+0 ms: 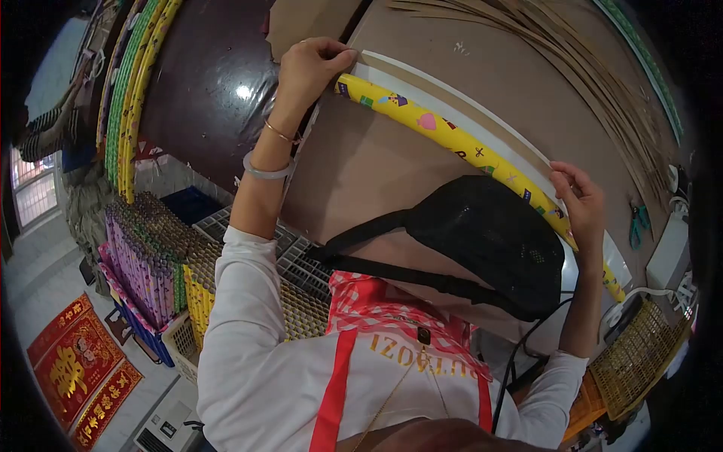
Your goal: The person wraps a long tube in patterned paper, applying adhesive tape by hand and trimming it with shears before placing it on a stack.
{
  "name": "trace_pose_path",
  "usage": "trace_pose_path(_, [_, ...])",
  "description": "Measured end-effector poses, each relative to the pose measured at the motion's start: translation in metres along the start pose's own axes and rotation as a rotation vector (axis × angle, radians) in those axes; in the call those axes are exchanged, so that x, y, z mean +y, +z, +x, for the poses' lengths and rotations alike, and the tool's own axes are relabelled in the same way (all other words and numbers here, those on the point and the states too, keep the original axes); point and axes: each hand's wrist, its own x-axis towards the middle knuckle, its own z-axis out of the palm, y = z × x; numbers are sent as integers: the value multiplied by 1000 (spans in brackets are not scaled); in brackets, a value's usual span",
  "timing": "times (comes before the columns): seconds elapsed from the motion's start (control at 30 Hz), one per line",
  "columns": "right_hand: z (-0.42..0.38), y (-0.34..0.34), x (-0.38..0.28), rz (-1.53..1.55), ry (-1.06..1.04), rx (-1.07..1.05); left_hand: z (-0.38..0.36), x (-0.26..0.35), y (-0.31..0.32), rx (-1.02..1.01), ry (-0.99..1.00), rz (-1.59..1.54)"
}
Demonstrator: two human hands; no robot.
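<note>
A long yellow patterned roll [425, 122] lies diagonally across the brown table. Beyond it, a white-edged strip [452, 94] runs alongside. At the strip's upper left end, my left hand [312, 71] has thumb and forefinger pinched together; what is between them is too small to make out. My right hand [581, 200] is at the roll's lower right part, thumb and fingers bent near the strip's other end, with the contact partly hidden. A black mesh bag [489, 241] with straps lies on the near side of the roll, between my forearms.
Thin brown strips [595, 83] lie at the table's far right. Green-handled pliers [639, 224] and a white power strip [668, 252] are at the right edge. Patterned rolls [139, 98] stand at upper left; stacked ones [139, 260] fill crates below. A yellow basket [636, 361] is lower right.
</note>
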Motion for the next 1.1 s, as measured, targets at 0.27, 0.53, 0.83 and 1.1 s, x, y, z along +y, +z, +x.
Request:
trace_pose_path(0.27, [1,-1,-1,-20,-12,-6,-2,4,-1,21,16,57])
trace_pose_path(0.53, [2,0,1,16,-7,-2,-4,5,0,56,35,42])
trace_pose_path(0.83, [-21,-23,8,-12,98,102,-6,7,1,88,40,30])
trace_pose_path(1.1, [-75,-84,26,-202,214,191,0,1,-4,16,-105,-9])
